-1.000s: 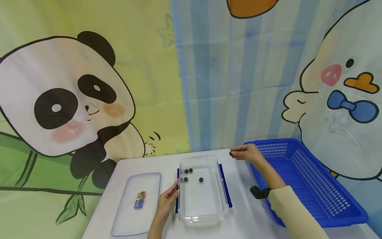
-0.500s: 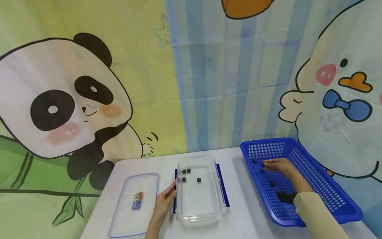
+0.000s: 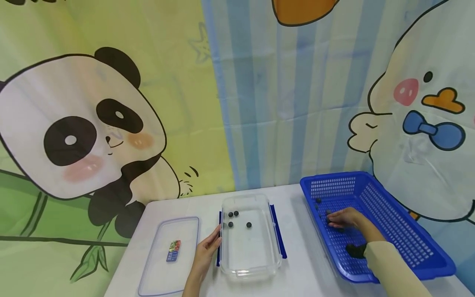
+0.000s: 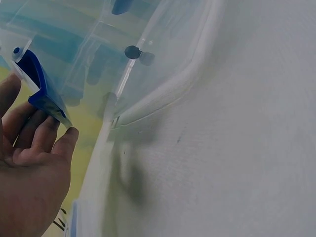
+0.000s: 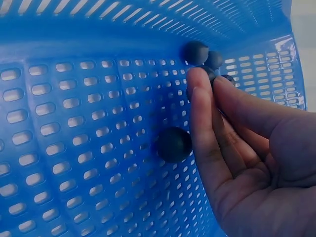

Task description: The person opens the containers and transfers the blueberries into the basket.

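My left hand (image 3: 205, 249) is at the left side of a clear plastic food container (image 3: 246, 251), its fingertips against the hanging blue side latch (image 4: 44, 91). Several dark balls (image 3: 249, 225) lie in the container's far half. Inside the blue plastic basket (image 3: 408, 247), my right hand (image 5: 256, 153) pinches a dark ball (image 5: 210, 74) between thumb and fingertips, partly hidden by them. A nearer dark ball (image 5: 174, 144) lies on the basket floor beside the fingers, and another (image 5: 195, 52) shows just beyond the fingertips.
A clear lid (image 3: 152, 266) with a blue rim and a printed label (image 3: 173, 251) lies on the white table (image 3: 293, 231) left of the container. A cartoon-printed curtain (image 3: 259, 103) hangs right behind the table.
My right hand has moved from above the table gap, with a ball, into the basket, then slightly nearer along its floor. My left hand has stayed at the container.
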Demonstrator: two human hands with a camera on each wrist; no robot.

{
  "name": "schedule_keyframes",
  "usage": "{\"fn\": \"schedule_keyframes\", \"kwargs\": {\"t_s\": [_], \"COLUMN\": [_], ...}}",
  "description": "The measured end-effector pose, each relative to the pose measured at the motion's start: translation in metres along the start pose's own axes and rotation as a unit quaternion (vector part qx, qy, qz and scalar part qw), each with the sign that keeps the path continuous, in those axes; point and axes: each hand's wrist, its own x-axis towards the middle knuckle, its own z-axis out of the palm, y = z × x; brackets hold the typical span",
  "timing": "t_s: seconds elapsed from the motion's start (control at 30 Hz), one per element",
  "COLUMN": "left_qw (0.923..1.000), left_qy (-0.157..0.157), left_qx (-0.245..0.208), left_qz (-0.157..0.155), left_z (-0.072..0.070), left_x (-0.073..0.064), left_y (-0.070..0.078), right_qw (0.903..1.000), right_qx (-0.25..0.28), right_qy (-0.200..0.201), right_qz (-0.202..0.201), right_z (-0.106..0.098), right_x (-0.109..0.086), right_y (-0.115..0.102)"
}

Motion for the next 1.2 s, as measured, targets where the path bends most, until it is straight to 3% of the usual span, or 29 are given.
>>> {"fn": "schedule_keyframes", "kwargs": {"t_s": [0.07, 0.23, 0.37, 0.47, 0.63, 0.87, 1.0, 1.2], "left_qw": [1.0, 1.0, 0.9999, 0.9997, 0.9995, 0.9993, 0.9991, 0.9993], "left_qy": [-0.004, -0.002, 0.006, 0.015, 0.019, 0.01, 0.015, 0.014], "left_qx": [0.003, -0.004, -0.007, -0.003, -0.004, -0.005, -0.001, -0.004], "left_qz": [0.001, 0.0, 0.008, 0.017, 0.027, 0.036, 0.04, 0.033], "left_z": [0.001, 0.002, -0.003, -0.007, -0.005, -0.003, -0.003, -0.004], "left_x": [-0.002, -0.003, 0.002, 0.007, 0.006, 0.006, 0.007, 0.005], "left_y": [0.004, 0.005, -0.008, -0.017, -0.017, -0.016, -0.017, -0.019], "right_qw": [0.9999, 0.9989, 0.9951, 0.9914, 0.9864, 0.9805, 0.9799, 0.9814], "right_qx": [0.011, 0.023, 0.034, 0.065, 0.08, 0.099, 0.116, 0.149], "right_qy": [0.005, 0.014, 0.0, 0.007, 0.043, -0.02, -0.034, 0.031], "right_qz": [0.004, -0.038, -0.093, -0.113, -0.137, -0.168, -0.158, -0.116], "right_z": [0.0, 0.002, 0.017, 0.037, 0.077, 0.156, 0.207, 0.264], "right_x": [0.0, -0.002, -0.009, -0.014, -0.018, -0.007, 0.007, 0.025], "right_y": [0.001, -0.006, -0.032, -0.062, -0.101, -0.135, -0.138, -0.118]}}
